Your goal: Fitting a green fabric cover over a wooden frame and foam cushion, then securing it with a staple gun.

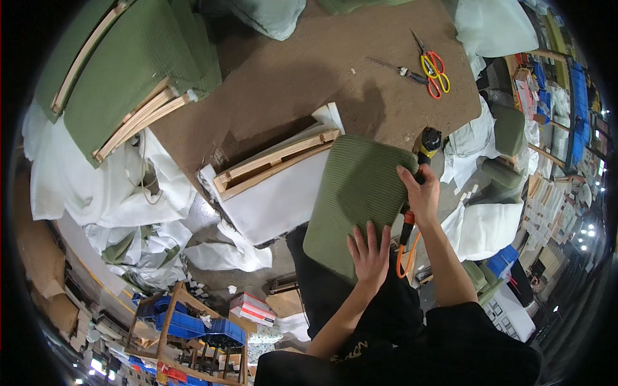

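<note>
A green ribbed upholstered panel [354, 186] leans over my lap at the table's near edge. My left hand [371, 257] lies flat on its lower part, fingers spread, holding nothing. At the panel's right edge, my right hand [423, 196] is wrapped round the handle of a black and yellow power tool [429, 143]; the thumb rests against the panel's edge. An orange hose [402, 260] hangs below the tool. The tool's tip and the panel's underside are hidden. Left of the panel lies a white padded piece [277, 206] with a wooden frame [277, 159].
Red and yellow handled scissors [436, 74] and a thin pointed tool [400, 71] lie on the brown table [283, 77]. Green padded wooden frames [141, 77] stack at far left. White wadding [96, 174] hangs beside them. A wooden rack with blue bins [187, 321] stands lower left.
</note>
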Available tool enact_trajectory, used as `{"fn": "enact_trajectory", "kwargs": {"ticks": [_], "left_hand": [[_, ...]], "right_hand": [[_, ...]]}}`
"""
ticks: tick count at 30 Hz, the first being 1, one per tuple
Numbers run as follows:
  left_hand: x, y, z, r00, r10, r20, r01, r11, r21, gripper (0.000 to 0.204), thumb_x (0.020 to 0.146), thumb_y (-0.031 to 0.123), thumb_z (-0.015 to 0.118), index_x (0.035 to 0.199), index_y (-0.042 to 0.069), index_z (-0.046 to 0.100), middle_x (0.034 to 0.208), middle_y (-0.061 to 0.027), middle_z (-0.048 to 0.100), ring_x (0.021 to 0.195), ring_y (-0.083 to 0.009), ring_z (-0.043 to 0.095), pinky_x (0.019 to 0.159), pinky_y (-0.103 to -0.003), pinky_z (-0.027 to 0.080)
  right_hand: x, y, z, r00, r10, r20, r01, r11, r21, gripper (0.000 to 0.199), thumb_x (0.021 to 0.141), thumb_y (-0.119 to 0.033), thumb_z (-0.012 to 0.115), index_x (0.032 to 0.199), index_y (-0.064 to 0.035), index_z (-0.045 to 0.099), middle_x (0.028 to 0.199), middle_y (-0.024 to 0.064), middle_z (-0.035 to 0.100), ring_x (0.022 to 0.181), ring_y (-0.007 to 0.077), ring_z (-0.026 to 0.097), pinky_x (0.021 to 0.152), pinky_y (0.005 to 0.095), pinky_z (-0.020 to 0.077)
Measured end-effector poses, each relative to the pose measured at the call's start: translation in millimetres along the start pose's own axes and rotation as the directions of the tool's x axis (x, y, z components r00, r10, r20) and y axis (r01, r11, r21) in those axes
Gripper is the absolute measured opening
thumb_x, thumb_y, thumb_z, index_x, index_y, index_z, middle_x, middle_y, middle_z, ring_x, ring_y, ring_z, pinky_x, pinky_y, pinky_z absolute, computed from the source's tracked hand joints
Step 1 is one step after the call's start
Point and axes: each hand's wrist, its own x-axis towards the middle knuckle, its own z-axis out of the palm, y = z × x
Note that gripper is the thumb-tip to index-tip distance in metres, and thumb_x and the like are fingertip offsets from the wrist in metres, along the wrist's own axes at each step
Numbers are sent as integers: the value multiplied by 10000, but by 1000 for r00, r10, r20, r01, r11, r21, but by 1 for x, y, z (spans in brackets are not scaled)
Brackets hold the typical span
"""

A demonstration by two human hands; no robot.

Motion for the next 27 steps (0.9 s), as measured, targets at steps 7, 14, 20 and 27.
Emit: {"fn": "enact_trajectory", "kwargs": {"ticks": [7, 14, 20, 27], "left_hand": [[10, -9, 0, 995, 19, -100, -19, 1000, 6, 651, 823, 227, 684, 1412, 76, 451, 1473, -269, 370, 1372, -534, 301, 1099, -672, 244], [139, -120, -10, 936, -350, -39, 260, 763, -592, 547, 1014, 320, 445, 1443, -15, 396, 1468, -256, 404, 1370, -403, 372, 1121, -478, 303], [218, -161, -25, 864, -431, 262, 410, 298, -862, 696, 1039, 559, 292, 1324, -26, 540, 1230, -270, 609, 1172, -396, 561, 1007, -385, 412], [185, -119, -42, 896, -443, -39, 253, 580, -775, 610, 1057, 499, 240, 1468, 64, 358, 1371, -279, 481, 1240, -446, 488, 1046, -453, 380]], "right_hand": [[15, 3, 9, 999, -37, 36, 42, 987, -154, 399, 886, -331, 744, 961, 59, 705, 751, 79, 660, 676, 143, 562, 665, 310, 472], [1, -4, 0, 983, 41, 179, -76, 978, 194, 475, 915, -421, 675, 881, 52, 706, 1088, 181, 462, 1060, 290, 459, 920, 376, 394], [-10, -32, -1, 942, -63, 328, 0, 982, 188, 478, 932, -399, 650, 799, 60, 666, 1077, 149, 430, 1095, 277, 434, 926, 383, 383], [-52, -75, -6, 901, 77, 427, -162, 973, 167, 340, 960, -245, 646, 741, 14, 618, 749, -26, 529, 693, 47, 456, 588, 233, 361]]}}
